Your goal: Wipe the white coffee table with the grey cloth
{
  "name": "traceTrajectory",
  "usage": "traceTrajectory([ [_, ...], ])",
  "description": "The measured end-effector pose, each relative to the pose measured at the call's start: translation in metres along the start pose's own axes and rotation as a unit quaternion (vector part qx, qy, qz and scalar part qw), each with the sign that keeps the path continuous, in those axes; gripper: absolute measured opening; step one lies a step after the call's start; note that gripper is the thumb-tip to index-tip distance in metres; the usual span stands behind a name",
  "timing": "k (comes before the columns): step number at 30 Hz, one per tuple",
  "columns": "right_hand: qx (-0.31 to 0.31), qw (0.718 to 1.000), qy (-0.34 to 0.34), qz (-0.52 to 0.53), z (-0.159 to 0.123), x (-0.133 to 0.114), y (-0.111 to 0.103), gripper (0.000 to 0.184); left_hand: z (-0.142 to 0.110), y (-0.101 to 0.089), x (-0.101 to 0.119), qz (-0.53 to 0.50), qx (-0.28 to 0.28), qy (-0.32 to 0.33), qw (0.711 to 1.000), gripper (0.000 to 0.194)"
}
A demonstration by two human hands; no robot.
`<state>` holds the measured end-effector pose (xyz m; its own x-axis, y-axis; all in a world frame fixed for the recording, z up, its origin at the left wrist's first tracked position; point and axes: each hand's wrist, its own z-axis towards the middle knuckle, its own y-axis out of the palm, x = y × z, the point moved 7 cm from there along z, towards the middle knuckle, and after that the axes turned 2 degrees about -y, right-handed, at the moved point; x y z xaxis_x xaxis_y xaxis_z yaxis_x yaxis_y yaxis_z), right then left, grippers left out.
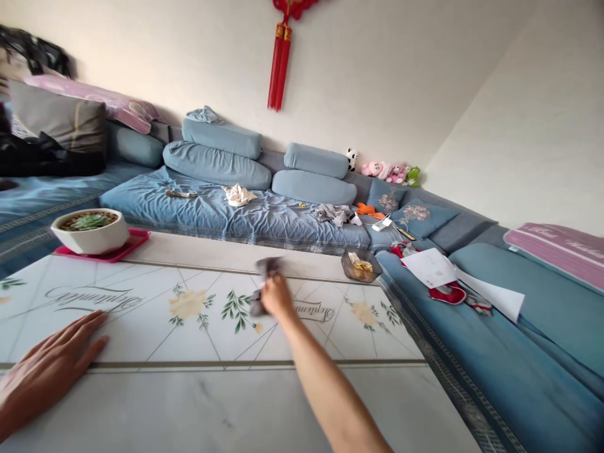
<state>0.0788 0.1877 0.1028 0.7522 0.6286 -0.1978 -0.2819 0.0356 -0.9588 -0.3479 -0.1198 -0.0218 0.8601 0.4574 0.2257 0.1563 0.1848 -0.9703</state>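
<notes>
Motion blurs the dark cloth (268,266) in the right hand (277,294) on my remote feed; edges crop the left arm (6,412), the table (141,412) and a red ornament (280,66). I cannot read the marks on a white sheet (430,267).

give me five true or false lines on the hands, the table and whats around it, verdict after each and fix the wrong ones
1. The right hand holds a dark cloth. True.
2. The white plant pot stands on a red tray. True.
3. The left hand grips the white plant pot. False: the left hand lies on the table, apart from the pot.
4. The dark bowl sits on the sofa. False: the dark bowl is on the table.
5. Red tassels hang against the wall. True.
</notes>
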Motion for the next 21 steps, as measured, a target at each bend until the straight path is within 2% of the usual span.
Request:
traceTrajectory([
  [1,-0.011,0.999,-0.048,0.020,-0.014,-0.045,0.016,0.037,-0.003,-0.010,0.009,-0.012,0.024,-0.005,1.000,0.098],
  [3,-0.015,0.985,-0.154,0.070,-0.073,-0.118,0.047,0.046,-0.009,-0.028,0.026,-0.027,0.054,-0.008,0.998,0.090],
  [4,-0.009,0.975,-0.198,0.098,-0.114,-0.137,0.059,0.053,-0.011,-0.035,0.034,-0.025,0.053,-0.008,0.998,0.087],
  [5,0.002,0.966,-0.229,0.122,-0.158,-0.141,0.067,0.056,-0.012,-0.039,0.041,-0.019,0.051,-0.008,0.998,0.084],
  [6,0.016,0.959,-0.244,0.140,-0.201,-0.128,0.072,0.058,-0.013,-0.043,0.046,-0.012,0.048,-0.009,0.999,0.081],
  [7,0.031,0.961,-0.234,0.144,-0.240,-0.099,0.073,0.058,-0.014,-0.044,0.050,-0.005,0.044,-0.010,0.999,0.079],
  [8,0.047,0.968,-0.208,0.132,-0.273,-0.056,0.068,0.058,-0.014,-0.045,0.053,0.002,0.040,-0.012,0.999,0.078],
  [10,0.088,0.987,-0.108,0.081,-0.310,0.051,0.040,0.063,-0.014,-0.045,0.055,0.009,0.036,-0.010,0.999,0.078],
  [11,0.112,0.991,-0.052,0.054,-0.313,0.106,0.018,0.060,-0.014,-0.045,0.057,0.009,0.036,-0.006,0.999,0.078],
  [13,0.116,0.990,0.076,-0.005,-0.288,0.193,-0.025,0.055,-0.015,-0.045,0.059,0.011,0.034,-0.001,0.999,0.076],
  [14,0.095,0.984,0.149,-0.039,-0.265,0.220,-0.040,0.055,-0.016,-0.046,0.061,0.012,0.035,-0.002,0.999,0.074],
  [15,0.080,0.975,0.197,-0.063,-0.238,0.230,-0.052,0.057,-0.017,-0.048,0.063,0.014,0.039,-0.006,0.999,0.071],
  [16,0.065,0.969,0.223,-0.079,-0.210,0.222,-0.057,0.057,-0.019,-0.050,0.066,0.017,0.047,-0.013,0.999,0.067],
  [17,0.054,0.970,0.222,-0.083,-0.182,0.197,-0.055,0.057,-0.021,-0.054,0.070,0.020,0.056,-0.023,0.998,0.063],
  [18,0.045,0.977,0.197,-0.075,-0.159,0.159,-0.046,0.055,-0.023,-0.057,0.075,0.023,0.063,-0.032,0.997,0.061],
  [19,0.036,0.986,0.152,-0.059,-0.143,0.110,-0.031,0.052,-0.026,-0.061,0.080,0.027,0.069,-0.040,0.996,0.059],
  [21,0.007,0.999,0.044,-0.018,-0.140,0.001,0.006,0.042,-0.033,-0.066,0.087,0.036,0.064,-0.046,0.996,0.060],
])
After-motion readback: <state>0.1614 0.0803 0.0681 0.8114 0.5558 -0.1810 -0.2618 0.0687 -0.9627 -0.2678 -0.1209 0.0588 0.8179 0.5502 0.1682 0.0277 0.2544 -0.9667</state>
